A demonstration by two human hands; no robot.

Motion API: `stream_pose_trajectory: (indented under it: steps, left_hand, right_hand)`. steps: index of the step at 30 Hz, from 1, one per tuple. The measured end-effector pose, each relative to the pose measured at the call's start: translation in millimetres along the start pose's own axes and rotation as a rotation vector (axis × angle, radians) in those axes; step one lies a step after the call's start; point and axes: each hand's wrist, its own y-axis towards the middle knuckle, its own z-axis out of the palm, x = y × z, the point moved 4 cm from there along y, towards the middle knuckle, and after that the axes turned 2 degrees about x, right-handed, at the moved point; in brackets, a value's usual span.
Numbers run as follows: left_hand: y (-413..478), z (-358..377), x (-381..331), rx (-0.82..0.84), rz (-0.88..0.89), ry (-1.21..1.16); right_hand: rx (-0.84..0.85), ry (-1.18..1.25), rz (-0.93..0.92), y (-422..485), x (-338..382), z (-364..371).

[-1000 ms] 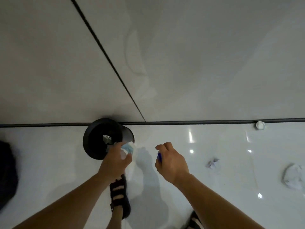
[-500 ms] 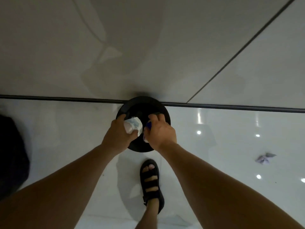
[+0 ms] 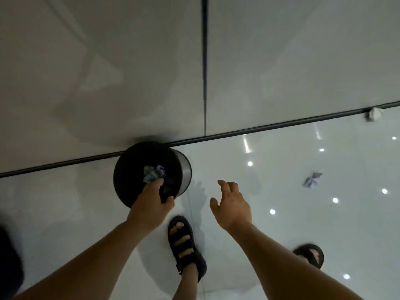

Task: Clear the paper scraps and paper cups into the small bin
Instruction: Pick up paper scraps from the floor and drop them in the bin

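The small black bin (image 3: 129, 169) stands on the glossy white floor against the wall. Crumpled paper scraps (image 3: 154, 173), white with some blue, lie inside it. My left hand (image 3: 151, 202) hovers over the bin's near rim with loosely curved fingers and holds nothing. To the right of the bin, my right hand (image 3: 231, 202) is above the floor with fingers spread and empty. One crumpled paper scrap (image 3: 312, 180) lies on the floor to the right. A white paper cup (image 3: 373, 114) lies by the wall's base at far right.
A pale wall with a dark vertical seam (image 3: 204, 68) rises behind the bin, and a dark strip (image 3: 270, 126) runs along its base. My sandalled feet (image 3: 186, 245) (image 3: 309, 255) stand just behind the bin. A dark object (image 3: 8, 267) fills the lower left edge.
Both hands held paper over the bin; now that paper lies inside it and both hands are empty. My right hand has drawn back to the right.
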Motion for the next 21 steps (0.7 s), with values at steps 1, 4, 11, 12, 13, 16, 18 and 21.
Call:
stream_pose_trajectory:
  steps: [1, 4, 11, 12, 13, 16, 18, 21]
  left_hand:
    - [1, 11, -19, 0.009, 0.015, 0.032]
    - [6, 53, -81, 0.082, 0.084, 0.112]
    - [9, 172, -226, 0.212, 0.200, 0.209]
    - [9, 189, -244, 0.224, 0.218, 0.221]
    - [9, 205, -261, 0.235, 0.235, 0.232]
    - [13, 252, -301, 0.254, 0.283, 0.252]
    - [20, 279, -316, 0.270, 0.313, 0.265]
    - [40, 314, -319, 0.320, 0.335, 0.314]
  right_hand:
    - [0.001, 0.004, 0.036, -6, -22, -6]
    - [0.010, 0.032, 0.133, -25, -92, -25]
    - [-0.025, 0.107, 0.322, -60, -261, -80]
    - [-0.023, 0.107, 0.343, -62, -283, -87]
    - [-0.022, 0.104, 0.362, -63, -304, -93]
    - [-0.040, 0.083, 0.394, -56, -358, -108]
    - [-0.057, 0.082, 0.406, -42, -384, -114]
    - [-0.076, 0.108, 0.381, -9, -407, -113]
